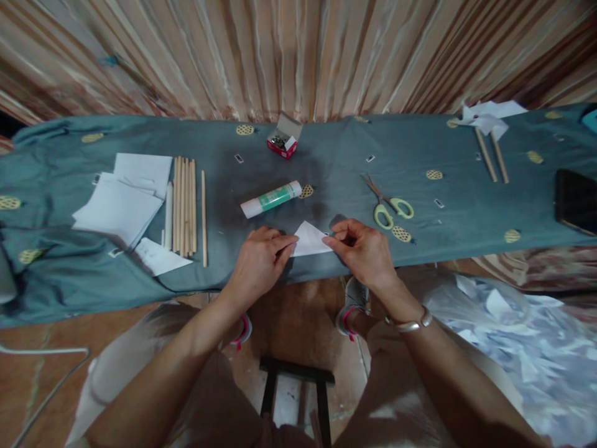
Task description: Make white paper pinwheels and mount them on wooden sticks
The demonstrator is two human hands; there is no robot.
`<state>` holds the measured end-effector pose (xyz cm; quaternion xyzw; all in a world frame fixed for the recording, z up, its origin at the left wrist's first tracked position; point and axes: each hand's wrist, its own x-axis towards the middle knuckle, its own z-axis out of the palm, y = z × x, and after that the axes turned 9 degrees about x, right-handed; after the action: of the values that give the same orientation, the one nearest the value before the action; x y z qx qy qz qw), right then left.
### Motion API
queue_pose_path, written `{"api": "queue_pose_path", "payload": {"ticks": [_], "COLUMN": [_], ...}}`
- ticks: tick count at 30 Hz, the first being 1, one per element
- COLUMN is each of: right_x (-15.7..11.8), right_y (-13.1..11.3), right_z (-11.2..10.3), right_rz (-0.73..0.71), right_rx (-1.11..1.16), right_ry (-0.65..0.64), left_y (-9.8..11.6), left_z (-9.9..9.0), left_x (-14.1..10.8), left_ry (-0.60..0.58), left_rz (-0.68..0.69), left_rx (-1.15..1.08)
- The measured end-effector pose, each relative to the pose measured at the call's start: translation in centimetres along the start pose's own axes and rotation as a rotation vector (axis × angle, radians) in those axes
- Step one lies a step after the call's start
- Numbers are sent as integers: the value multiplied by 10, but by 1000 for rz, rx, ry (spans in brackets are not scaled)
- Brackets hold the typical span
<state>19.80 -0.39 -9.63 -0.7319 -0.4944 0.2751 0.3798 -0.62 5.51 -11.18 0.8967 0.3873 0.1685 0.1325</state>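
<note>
A small white piece of paper (310, 239), folded to a triangle, is held at the front edge of the cloth-covered table. My left hand (261, 256) pinches its left corner between thumb and fingers. At the right corner, my right hand (362, 250) pinches it the same way, fingers curled. Just beyond the paper lies a glue stick (271, 199) with a green label. Scissors (386, 202) with light green handles rest beyond my right hand, blades pointing away. Farther back stands an open little red box (283, 142) of small metal pieces.
Left of my hands lie several wooden sticks (185, 205) and a stack of white paper squares (122, 205). Paper pinwheels on sticks (489, 134) lie at far right, near a black phone (576, 199). A clear bag of paper pieces (522, 336) sits below at right.
</note>
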Motion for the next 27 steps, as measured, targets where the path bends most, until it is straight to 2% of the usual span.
{"api": "queue_pose_path", "payload": {"ticks": [7,12,15,19,23,27], "right_x": [1,0,-4,-18,-35,-44], "right_y": [-5,-2,1,-3,-12,-15], "right_z": [-1,-1,-1,3,15,23], "right_rz": [40,0,-130,-452,-635,-695], "right_rx": [-28,-51,-145,-310,-424,-484], "right_ry": [-15,-28,-18,13,-120,-219], "left_y": [2,3,5,7,7,8], "left_z": [-3,-6,-8,-9,-9,-9], "left_x": [2,4,6,7,7,5], "left_ry": [-33,-14,-16,-25,-26,-27], "left_rz": [39,82,112,136,142,157], "left_rx": [108,143,182,229,233,259]}}
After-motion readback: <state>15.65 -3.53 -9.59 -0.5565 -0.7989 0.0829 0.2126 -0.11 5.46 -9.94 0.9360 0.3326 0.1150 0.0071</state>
